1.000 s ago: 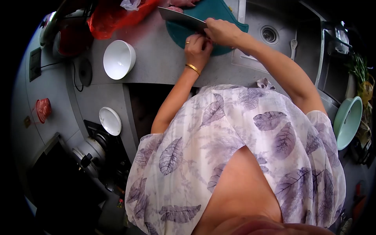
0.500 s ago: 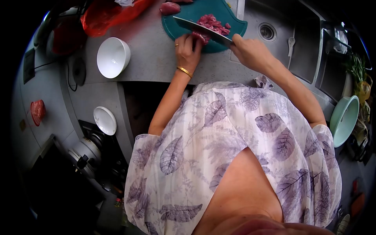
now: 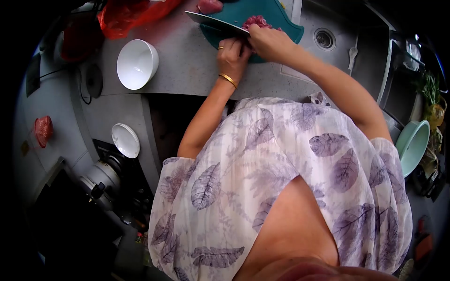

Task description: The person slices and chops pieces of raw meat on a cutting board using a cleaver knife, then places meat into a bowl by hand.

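Plainly, from my remote seat, the worktop [image 3: 183,70] fills most of the space ahead, and the sink [image 3: 344,18] is set in toward its right end. The board [image 3: 280,15] lies beside the sink's left rim, its near edge a little back from the worktop's front edge. To its left, toward the far edge, spreads the red bag [image 3: 126,18]; the bowl [image 3: 137,64] stands nearer the front edge, well apart from the board — far enough, I judge, not to hinder a stroke.

The knife [image 3: 213,20] slants across the board, tip toward its far left edge; I can't tell whether the blade touches down. My right hand [image 3: 271,43] is closed firmly round its grip end. My left hand [image 3: 232,58] is half curled over the board's near edge, right beside the blade; what its fingertips hold, if anything, is hidden from me.

The lump [image 3: 209,6] of raw meat sits at the board's far left edge, and the small bits [image 3: 257,21] lie just beyond my right hand, partly covered by it.

To cut well, I'd want the left fingertips tucked behind the knuckles — raw meat likely slips — with short, even strokes and the bits clear of the blade.
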### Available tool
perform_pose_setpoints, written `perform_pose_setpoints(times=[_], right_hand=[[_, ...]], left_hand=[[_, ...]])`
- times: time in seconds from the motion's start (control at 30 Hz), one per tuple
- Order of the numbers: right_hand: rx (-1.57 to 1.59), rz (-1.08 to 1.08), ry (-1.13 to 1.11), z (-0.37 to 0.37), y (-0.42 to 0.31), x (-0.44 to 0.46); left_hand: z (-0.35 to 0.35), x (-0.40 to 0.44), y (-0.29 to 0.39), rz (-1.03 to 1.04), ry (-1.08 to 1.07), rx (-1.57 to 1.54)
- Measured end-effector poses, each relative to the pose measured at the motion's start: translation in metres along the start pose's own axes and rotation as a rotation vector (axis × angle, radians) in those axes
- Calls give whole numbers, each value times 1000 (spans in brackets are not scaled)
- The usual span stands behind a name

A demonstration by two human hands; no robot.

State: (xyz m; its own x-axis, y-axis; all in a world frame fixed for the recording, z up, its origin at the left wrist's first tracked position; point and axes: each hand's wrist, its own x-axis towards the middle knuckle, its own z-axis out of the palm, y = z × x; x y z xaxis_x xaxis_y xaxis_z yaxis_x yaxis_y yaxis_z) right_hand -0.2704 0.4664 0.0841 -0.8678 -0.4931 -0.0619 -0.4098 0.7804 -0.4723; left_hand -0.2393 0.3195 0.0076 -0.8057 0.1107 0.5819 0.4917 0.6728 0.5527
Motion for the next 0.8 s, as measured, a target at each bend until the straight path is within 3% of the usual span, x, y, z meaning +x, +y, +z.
perform_pose_setpoints(times=[0.17, 0.27, 0.4, 0.43, 0.53, 0.7, 0.8], right_hand=[[-51, 62, -3, -18, 12, 2], [-48, 56, 19, -26, 19, -8], [-78, 22, -11, -40, 17, -21], [-75, 22, -28, -43, 13, -23], [-81, 8, -68, -49, 4, -35], [-127, 54, -235, -52, 0, -47], [-123, 73, -229, -40, 9, -50]], left_hand=[[-8, 10, 9, -36, -8, 52], [-16, 13, 12, -301, 5, -52], [-20, 16, 8, -387, 31, -193], [-22, 15, 6, -281, 38, -134], [-21, 9, 12, -317, 24, -146], [-8, -2, 7, -75, 38, 52], [0, -4, 6, -108, 55, 70]])
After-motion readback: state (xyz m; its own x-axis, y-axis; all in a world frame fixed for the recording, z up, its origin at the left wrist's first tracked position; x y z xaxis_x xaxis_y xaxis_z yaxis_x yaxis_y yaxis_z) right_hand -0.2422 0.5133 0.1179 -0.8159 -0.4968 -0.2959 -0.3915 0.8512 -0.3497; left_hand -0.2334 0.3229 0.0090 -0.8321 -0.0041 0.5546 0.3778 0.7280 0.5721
